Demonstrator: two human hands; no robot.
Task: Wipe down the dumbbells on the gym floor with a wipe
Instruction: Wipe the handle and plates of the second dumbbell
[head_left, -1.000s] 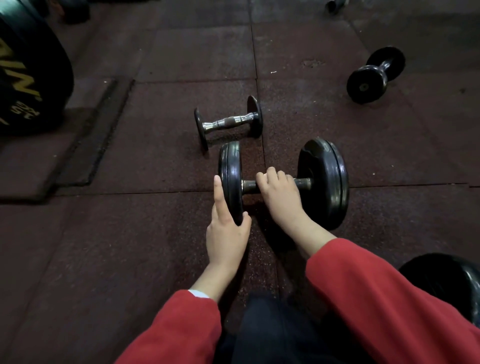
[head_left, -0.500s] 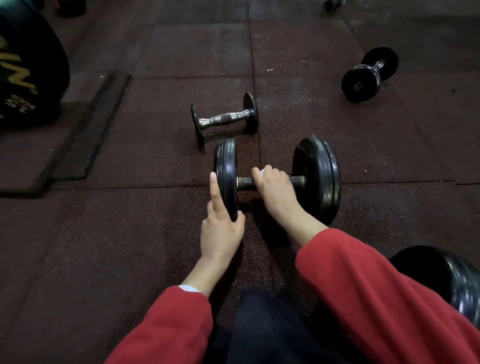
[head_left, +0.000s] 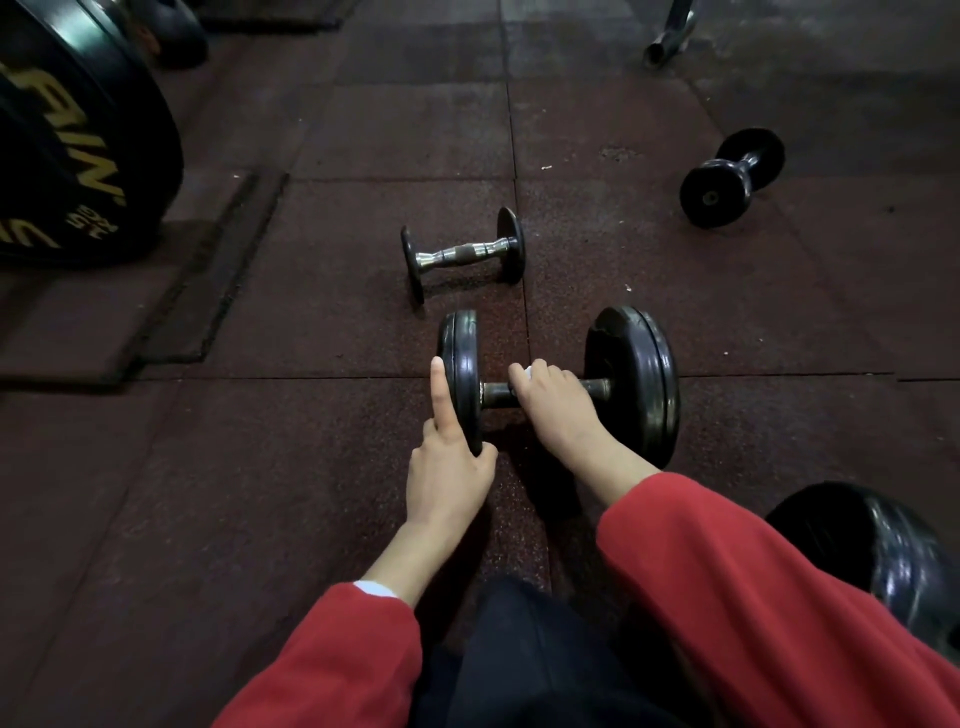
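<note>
A large black dumbbell (head_left: 636, 379) lies on the dark rubber floor in front of me. My right hand (head_left: 553, 402) is closed over its metal bar, with a bit of white wipe (head_left: 528, 372) showing at the fingertips. My left hand (head_left: 447, 457) steadies the dumbbell's left plate, index finger stretched up along its outer face and thumb against its lower edge. A small chrome-handled dumbbell (head_left: 462, 253) lies just beyond it. A black dumbbell (head_left: 730, 179) rests at the far right.
A big black weight plate (head_left: 78, 156) with yellow lettering stands at the far left on a raised mat. Another black weight (head_left: 878, 551) sits close at my lower right. A metal tube end (head_left: 667, 41) shows at the top.
Both hands stay on the large dumbbell. My right hand has shifted slightly along the bar, and the view has tilted up a little.
</note>
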